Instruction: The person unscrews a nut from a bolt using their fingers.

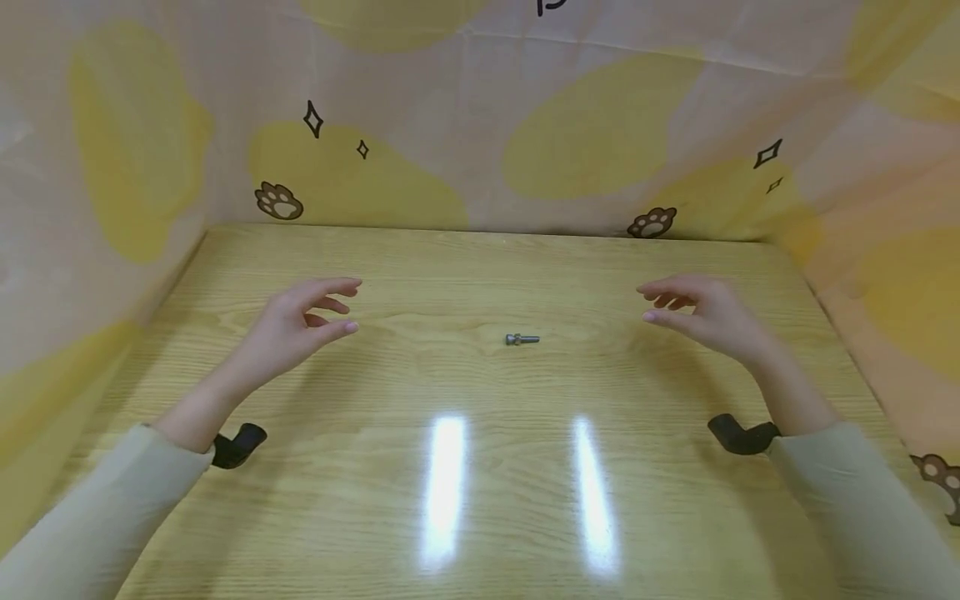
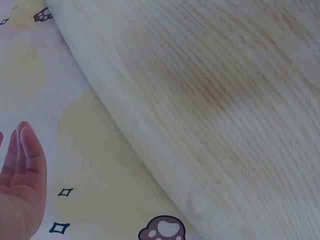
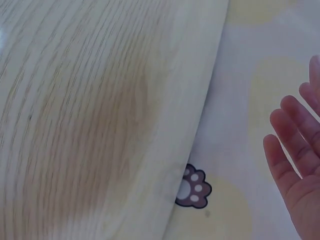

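A small metal bolt (image 1: 522,339) with a nut threaded near its head lies on the wooden table (image 1: 480,383), its head toward the left. To the left of the bolt, my left hand (image 1: 300,321) hovers over the table with relaxed, slightly bent fingers and holds nothing. My right hand (image 1: 697,310) hovers on the other side, thumb apart from the loosely bent fingers, also holding nothing. Both hands are well apart from the bolt. In the left wrist view part of the left hand (image 2: 22,180) shows at the edge; the right wrist view shows the right hand's fingers (image 3: 295,142).
A patterned cloth (image 1: 480,125) with yellow patches and paw prints hangs behind the table and along both sides. Two bright light reflections lie on the front of the tabletop. Black wrist mounts (image 1: 238,446) stick out at both sleeves.
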Available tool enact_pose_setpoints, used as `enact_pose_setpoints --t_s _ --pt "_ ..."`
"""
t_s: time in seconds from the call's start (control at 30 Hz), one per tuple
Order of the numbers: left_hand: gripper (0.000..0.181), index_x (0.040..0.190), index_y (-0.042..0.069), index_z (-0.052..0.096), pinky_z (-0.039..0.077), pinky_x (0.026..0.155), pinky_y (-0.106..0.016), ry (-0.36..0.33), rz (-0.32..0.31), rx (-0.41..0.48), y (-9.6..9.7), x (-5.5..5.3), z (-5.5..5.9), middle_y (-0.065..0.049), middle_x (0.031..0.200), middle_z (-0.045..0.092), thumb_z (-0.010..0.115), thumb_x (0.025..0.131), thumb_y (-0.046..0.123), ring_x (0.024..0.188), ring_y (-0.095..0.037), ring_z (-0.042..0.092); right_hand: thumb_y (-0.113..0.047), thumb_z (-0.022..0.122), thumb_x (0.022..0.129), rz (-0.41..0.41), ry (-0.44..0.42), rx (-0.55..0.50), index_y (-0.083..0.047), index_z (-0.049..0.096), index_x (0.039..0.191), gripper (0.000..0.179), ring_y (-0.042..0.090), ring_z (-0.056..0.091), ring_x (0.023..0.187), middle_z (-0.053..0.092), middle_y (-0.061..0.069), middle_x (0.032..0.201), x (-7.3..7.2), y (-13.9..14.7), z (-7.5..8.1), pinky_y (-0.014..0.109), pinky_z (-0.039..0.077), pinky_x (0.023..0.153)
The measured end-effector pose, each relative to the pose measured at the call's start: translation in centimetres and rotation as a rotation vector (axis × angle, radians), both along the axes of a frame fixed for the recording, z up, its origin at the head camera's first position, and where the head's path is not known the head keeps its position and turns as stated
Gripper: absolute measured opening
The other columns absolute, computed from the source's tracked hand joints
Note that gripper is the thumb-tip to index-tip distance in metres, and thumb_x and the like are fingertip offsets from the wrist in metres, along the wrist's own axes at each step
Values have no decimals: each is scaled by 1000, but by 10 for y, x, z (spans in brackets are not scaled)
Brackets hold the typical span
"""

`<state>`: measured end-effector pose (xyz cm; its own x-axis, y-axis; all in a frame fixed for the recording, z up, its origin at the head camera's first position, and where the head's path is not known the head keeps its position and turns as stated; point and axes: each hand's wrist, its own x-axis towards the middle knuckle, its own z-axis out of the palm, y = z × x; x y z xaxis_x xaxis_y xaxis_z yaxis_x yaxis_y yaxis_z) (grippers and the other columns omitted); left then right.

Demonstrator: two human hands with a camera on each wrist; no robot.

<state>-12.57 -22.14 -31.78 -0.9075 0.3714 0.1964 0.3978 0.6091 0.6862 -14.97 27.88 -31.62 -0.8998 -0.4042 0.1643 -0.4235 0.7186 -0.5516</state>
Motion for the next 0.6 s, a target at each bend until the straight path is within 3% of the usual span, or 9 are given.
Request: enact_pose_setpoints --t_s 0.2,0.43,0.6 --pt "51 134 10 50 49 73 -15 -36 -22 8 5 -4 -11 -10 122 56 68 86 14 100 -24 59 -12 69 85 56 -22 -44 -4 64 116 32 16 60 89 66 10 106 -6 -10 -8 19 48 77" --pt "59 139 11 43 50 85 -46 -184 -18 90 19 -9 -17 -14 122 55 68 86 17 104 -28 57 -12 70 84 68 -72 -89 -4 66 110 27 11 58 88 66 11 105 -9 -22 -15 15 47 75" --pt "59 138 10 43 50 87 -46 -243 -29 133 28 -13 -24 -17 124 53 68 86 19 105 -30 56 -12 70 84 77 -112 -126 -1 65 111 29 11 59 87 66 14 105 -13 -30 -23 15 48 76"
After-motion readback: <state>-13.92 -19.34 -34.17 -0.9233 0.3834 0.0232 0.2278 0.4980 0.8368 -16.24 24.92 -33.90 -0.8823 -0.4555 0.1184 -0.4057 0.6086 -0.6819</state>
